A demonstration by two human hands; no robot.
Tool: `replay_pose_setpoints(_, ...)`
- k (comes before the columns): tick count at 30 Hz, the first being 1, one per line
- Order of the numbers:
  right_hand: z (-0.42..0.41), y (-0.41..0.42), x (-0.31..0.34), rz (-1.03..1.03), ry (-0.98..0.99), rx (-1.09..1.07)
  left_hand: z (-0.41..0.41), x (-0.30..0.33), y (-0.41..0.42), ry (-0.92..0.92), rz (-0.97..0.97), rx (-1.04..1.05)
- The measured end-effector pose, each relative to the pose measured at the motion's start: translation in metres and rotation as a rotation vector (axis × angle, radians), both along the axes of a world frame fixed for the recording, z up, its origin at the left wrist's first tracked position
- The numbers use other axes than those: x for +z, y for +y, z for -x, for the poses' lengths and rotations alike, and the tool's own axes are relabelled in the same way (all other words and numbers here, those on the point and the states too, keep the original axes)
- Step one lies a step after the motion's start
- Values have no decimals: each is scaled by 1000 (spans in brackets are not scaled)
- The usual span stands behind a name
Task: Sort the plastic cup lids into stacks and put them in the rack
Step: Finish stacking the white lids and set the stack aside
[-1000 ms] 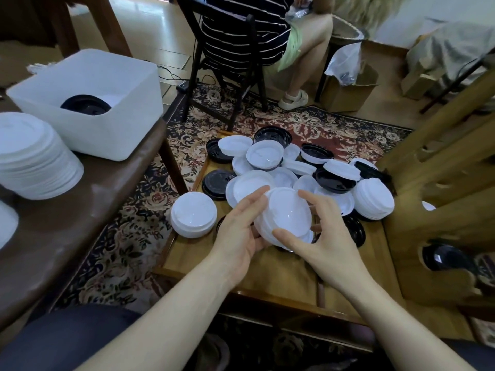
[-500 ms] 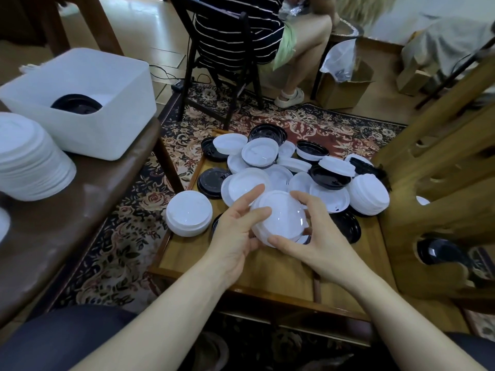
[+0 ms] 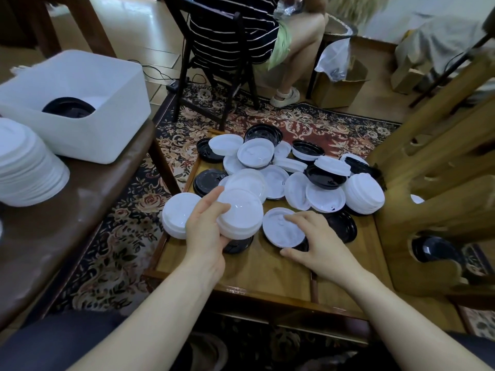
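A small stack of white lids is gripped by the left hand, while a single white lid is pinched by the right hand.

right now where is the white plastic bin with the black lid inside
In the head view the white plastic bin sits upper left on the dark brown side table, behind the tall stack of white lids, left of the low wooden table.
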State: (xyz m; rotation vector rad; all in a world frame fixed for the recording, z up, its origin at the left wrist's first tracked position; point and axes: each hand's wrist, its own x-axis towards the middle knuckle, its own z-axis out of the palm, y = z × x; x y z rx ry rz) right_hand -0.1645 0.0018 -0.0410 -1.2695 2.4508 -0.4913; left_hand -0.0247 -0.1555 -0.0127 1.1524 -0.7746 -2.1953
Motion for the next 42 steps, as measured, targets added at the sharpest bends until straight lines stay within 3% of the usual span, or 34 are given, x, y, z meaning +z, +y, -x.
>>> replay_pose_setpoints(4,-4,0,-15,-135,226,78,-3,1,-6,7,-17,9)
replay_pose_setpoints(9,-7,-2,-13,-13,309,37,-1,1,-5,6,-32,-28)
replay_pose_setpoints(12,-6,-4,3,78,142,-88,0,1,-4,5,-35,-40)
replay_pose_setpoints(16,-4,-8,33,323,-321,-357,2,2,-2,5,-47,-59)
replay_pose_setpoints(20,4,-7,49,509,-623,-571,3,2,2,3,-37,-87)
replay_pose_setpoints(25,5,-9,60,654,-830,-631,5,2,5,-14,-32,-140)
replay_pose_setpoints(31,8,-10,68,727,-920,-637,5,0,9,-21,-37,-190)
replay_pose_setpoints(34,9,-9,70,653,-925,-571,4,-1,11,13,-29,-278)
replay_pose_setpoints(38,4,-9,66,417,-889,-494,3,-2,19,-1,23,-552)
replay_pose_setpoints(42,0,-12,59,328,-675,-454,3,-6,30,22,38,-758)
